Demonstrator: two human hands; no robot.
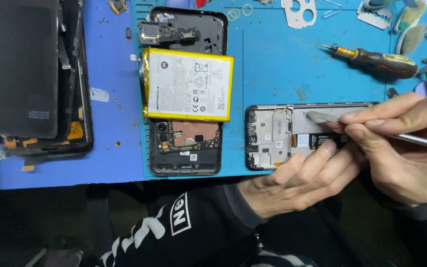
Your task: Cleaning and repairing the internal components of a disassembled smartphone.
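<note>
While the right hand (406, 148) pinches a thin metal spudger (322, 117) between narrowed fingers (371, 116), its flat tip lies on the inner plate of the open phone frame (273, 136), probably to pry at adhesive. Left hand (297, 183) fingers rest curled against the frame's near edge, holding nothing, apparently steadying it. Just beyond the left fingers: a second opened phone (186, 148) with a yellow-edged battery (189, 85) laid across it. Beyond the right fingers, a wooden-handled screwdriver (381, 60) lies on the blue mat (273, 64). Farther off past the battery, dark screen panels (21, 69) sit stacked on the table.
</note>
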